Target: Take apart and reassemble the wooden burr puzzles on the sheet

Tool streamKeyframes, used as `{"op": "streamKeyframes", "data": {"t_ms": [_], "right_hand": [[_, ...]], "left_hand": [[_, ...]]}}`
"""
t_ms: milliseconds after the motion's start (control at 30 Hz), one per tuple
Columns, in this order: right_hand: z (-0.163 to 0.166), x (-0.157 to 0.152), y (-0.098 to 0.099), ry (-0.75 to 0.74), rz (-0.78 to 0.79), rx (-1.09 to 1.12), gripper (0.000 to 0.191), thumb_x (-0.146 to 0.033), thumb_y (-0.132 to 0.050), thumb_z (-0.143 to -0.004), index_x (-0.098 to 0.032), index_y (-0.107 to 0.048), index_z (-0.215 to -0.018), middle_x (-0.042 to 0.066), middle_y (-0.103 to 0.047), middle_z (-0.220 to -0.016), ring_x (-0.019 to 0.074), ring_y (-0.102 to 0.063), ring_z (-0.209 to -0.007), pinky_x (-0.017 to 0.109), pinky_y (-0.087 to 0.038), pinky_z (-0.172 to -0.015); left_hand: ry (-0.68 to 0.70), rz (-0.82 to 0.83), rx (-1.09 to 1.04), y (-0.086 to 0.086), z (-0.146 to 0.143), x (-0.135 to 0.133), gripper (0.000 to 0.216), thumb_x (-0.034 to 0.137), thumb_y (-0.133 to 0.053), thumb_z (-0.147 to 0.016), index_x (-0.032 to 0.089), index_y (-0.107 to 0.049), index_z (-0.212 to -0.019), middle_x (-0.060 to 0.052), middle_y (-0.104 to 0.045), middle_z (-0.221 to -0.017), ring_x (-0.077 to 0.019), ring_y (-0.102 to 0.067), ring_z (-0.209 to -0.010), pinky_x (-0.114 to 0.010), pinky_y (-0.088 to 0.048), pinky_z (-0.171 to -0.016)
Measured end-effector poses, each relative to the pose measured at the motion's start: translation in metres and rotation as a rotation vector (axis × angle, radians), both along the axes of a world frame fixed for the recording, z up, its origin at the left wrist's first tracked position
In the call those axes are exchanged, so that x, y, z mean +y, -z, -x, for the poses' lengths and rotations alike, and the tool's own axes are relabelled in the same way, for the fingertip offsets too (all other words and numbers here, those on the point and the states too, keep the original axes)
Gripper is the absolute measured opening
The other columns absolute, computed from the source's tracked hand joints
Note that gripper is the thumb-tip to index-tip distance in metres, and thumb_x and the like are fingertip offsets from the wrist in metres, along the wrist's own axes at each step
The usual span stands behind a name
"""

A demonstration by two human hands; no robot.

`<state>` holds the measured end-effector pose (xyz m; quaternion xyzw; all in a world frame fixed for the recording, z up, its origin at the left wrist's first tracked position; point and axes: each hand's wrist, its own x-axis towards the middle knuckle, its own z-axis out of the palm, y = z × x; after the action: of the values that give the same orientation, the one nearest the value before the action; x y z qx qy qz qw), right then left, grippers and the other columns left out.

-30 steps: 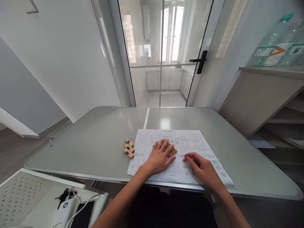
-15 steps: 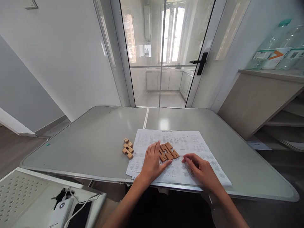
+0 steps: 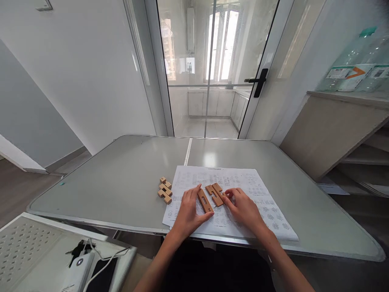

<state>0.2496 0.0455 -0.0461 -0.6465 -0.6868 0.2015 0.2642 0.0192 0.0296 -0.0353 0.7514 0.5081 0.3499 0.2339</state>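
My left hand (image 3: 189, 209) grips a flat wooden puzzle piece (image 3: 201, 199) with a long slot, fingers at its far end and thumb at its near end, where a "2" is marked. Just to the right, two notched wooden puzzle pieces (image 3: 216, 200) lie side by side on a printed sheet (image 3: 240, 177). My right hand (image 3: 244, 207) has its fingers curled at the right edge of the rightmost piece, pinching it there; the fingers hide part of that edge. Lighter wooden blocks (image 3: 165, 190) with notches sit left of the sheet, away from both hands.
The grey folding table (image 3: 121, 174) has a metal rim. At the lower left, a white surface (image 3: 36, 259) carries a white power bank (image 3: 78, 267), a dark phone (image 3: 101, 275), keys and a cable. Large bottles (image 3: 346, 69) stand on a shelf at the right. A glass door is ahead.
The slotted piece has moved left with my left hand, opening a gap from the other two. My right hand has moved left onto the rightmost piece.
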Motion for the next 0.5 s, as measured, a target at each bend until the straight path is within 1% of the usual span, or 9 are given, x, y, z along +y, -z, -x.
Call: {"op": "streamKeyframes", "data": {"t_ms": [67,167,267,333,400,500], "right_hand": [[0.004,0.002,-0.003,0.033,0.041,-0.039,0.026,-0.042,-0.051,-0.1,-0.023,-0.067,-0.108,0.007,-0.071,-0.11,0.022,-0.07,-0.086,0.031,-0.042,-0.065],[0.007,0.003,-0.003,0.064,0.083,-0.061,0.026,-0.044,-0.053,-0.1,-0.023,-0.065,-0.107,0.007,-0.07,-0.109,0.0218,-0.069,-0.087,0.03,-0.038,-0.063],[0.008,0.004,-0.001,0.081,0.107,-0.084,0.025,-0.045,-0.054,-0.099,-0.022,-0.064,-0.098,0.007,-0.07,-0.105,0.0225,-0.067,-0.084,0.03,-0.035,-0.063],[0.008,0.004,0.0,0.077,0.09,-0.088,0.025,-0.043,-0.053,-0.099,-0.022,-0.062,-0.09,0.007,-0.07,-0.1,0.0225,-0.065,-0.081,0.03,-0.033,-0.062],[0.007,0.003,-0.001,0.073,0.036,-0.01,0.026,-0.042,-0.05,-0.1,-0.023,-0.061,-0.086,0.007,-0.069,-0.097,0.0223,-0.063,-0.08,0.031,-0.034,-0.063],[0.006,-0.006,-0.003,0.084,-0.011,0.295,0.032,-0.051,-0.048,-0.102,-0.023,-0.061,-0.092,0.004,-0.065,-0.086,0.0208,-0.059,-0.073,0.031,-0.039,-0.065]], "left_hand": [[0.005,0.003,-0.039,-0.001,0.0,-0.002,0.096,0.032,-0.089,-0.075,0.031,-0.036,-0.156,-0.009,-0.056,-0.143,-0.0324,-0.051,-0.136,-0.052,-0.044,-0.115],[0.006,-0.029,-0.092,-0.002,-0.001,-0.004,0.099,0.036,-0.089,-0.076,0.034,-0.033,-0.157,-0.007,-0.058,-0.141,-0.0309,-0.053,-0.134,-0.051,-0.044,-0.115],[-0.003,-0.063,-0.131,-0.004,-0.001,-0.006,0.099,0.036,-0.089,-0.076,0.037,-0.033,-0.157,-0.007,-0.059,-0.141,-0.0309,-0.054,-0.134,-0.051,-0.045,-0.113],[-0.011,-0.078,-0.156,-0.006,0.0,-0.007,0.098,0.034,-0.09,-0.076,0.037,-0.035,-0.156,-0.006,-0.059,-0.142,-0.0312,-0.054,-0.134,-0.051,-0.045,-0.112],[-0.017,-0.097,-0.193,-0.008,0.0,-0.008,0.096,0.034,-0.09,-0.075,0.037,-0.036,-0.155,-0.007,-0.059,-0.143,-0.0314,-0.054,-0.134,-0.051,-0.045,-0.112],[-0.051,-0.129,-0.268,-0.011,0.002,-0.009,0.094,0.037,-0.089,-0.077,0.035,-0.037,-0.155,-0.008,-0.059,-0.146,-0.0317,-0.055,-0.134,-0.05,-0.045,-0.112]]}}
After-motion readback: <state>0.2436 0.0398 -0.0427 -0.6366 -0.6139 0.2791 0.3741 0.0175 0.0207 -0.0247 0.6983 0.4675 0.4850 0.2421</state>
